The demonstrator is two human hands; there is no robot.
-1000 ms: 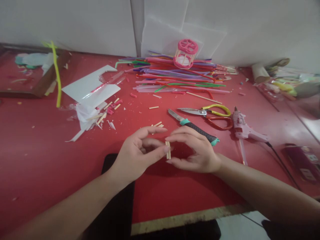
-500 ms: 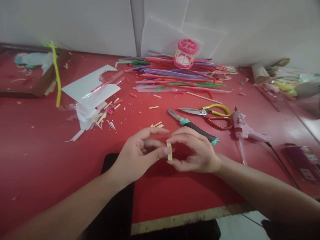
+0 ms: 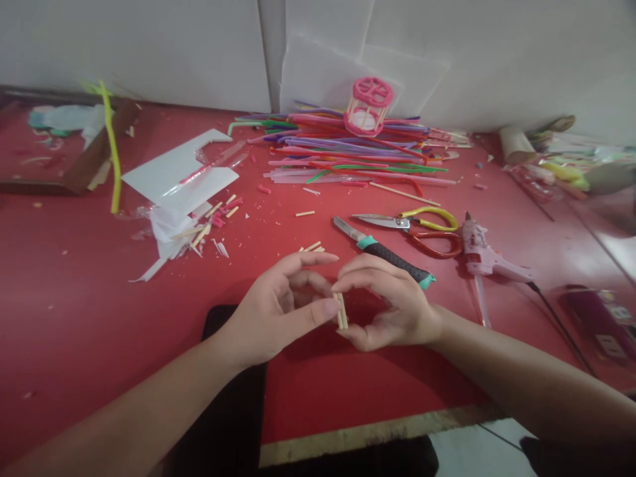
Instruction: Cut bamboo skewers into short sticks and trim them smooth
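Between my two hands, over the front of the red table, are short wooden sticks (image 3: 342,317) lying side by side. My left hand (image 3: 283,311) pinches them with its thumb in front; its index finger reaches out above. At their top and bottom ends, the thumb and fingers of my right hand (image 3: 390,301) grip the same sticks. More cut wooden sticks (image 3: 313,247) lie just behind my hands. A cutter with a black and teal handle (image 3: 392,257) rests behind my right hand, beside scissors with yellow and red handles (image 3: 410,224).
A pink glue gun (image 3: 484,255) with a cord lies to the right. Colourful pipe cleaners (image 3: 348,156) are piled at the back, with a small pink cage-like piece (image 3: 368,106) on them. Cut white board (image 3: 173,172) and scraps lie left. A black flat object (image 3: 231,391) is under my left forearm.
The sticks have tilted and shifted slightly down and to the right between my fingers. My right thumb has moved a little lower. Objects on the table stay in place.
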